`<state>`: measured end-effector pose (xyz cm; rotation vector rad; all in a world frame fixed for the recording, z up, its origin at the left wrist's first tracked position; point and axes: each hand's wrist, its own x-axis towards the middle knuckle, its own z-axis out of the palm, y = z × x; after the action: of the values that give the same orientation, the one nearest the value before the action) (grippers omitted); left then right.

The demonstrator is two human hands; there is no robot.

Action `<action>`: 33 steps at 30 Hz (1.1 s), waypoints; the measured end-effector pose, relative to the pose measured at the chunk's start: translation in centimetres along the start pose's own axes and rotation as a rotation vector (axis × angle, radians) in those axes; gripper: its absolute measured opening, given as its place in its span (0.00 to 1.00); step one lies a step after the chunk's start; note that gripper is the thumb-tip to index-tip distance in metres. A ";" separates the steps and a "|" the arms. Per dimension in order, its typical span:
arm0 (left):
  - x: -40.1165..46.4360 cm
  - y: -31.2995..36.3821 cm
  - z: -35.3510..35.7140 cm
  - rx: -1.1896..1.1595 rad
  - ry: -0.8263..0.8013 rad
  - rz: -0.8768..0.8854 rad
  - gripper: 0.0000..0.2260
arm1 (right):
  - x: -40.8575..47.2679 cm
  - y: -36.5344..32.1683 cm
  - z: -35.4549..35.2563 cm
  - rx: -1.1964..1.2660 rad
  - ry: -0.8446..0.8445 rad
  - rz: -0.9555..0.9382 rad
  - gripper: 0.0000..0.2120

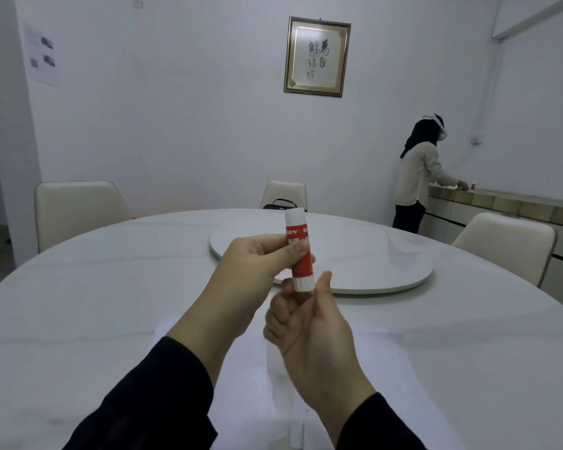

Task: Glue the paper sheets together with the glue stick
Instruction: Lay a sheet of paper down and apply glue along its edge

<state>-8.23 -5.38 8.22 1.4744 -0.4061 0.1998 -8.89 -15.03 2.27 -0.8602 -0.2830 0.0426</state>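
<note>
Held up over the bench [78, 303], near upright with a slight tilt: a red-and-white glue stick [299, 251], white cap on top, white base at the bottom. Left hand [257, 261] curled round the stick's middle, thumb across the red label, fingers behind. Right hand [306, 323] just below, palm turned up, thumb and fingertips closing on the white base, the other fingers loosely curled. Both forearms in dark sleeves [150, 401], rising from the lower edge. Under the hands, flat on the bench: white paper sheets [247, 384], overlapping, a folded or creased strip showing near the lower edge. Cannot tell how many sheets. Beyond the hands, a round turntable [371, 261] on the middle of the bench, pale like the top itself. Around the bench, cream chairs [75, 209]: one far left, one at the far side with a dark bag [281, 203] on it, one at the right. On the back wall, a framed calligraphy piece [317, 56]; on the left wall, a printed sheet [43, 55]. At the far right, another person [418, 177] in a light top, standing turned away, one hand on a long counter [501, 199].
</note>
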 end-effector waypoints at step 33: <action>0.2 1.2 0.4 0.048 -0.092 0.021 0.14 | -0.4 -0.4 -0.1 0.462 -0.297 0.148 0.26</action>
<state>-8.54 -5.71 9.42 1.5312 -0.4939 0.1599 -9.30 -15.44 2.41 -0.4109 -0.4655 0.3627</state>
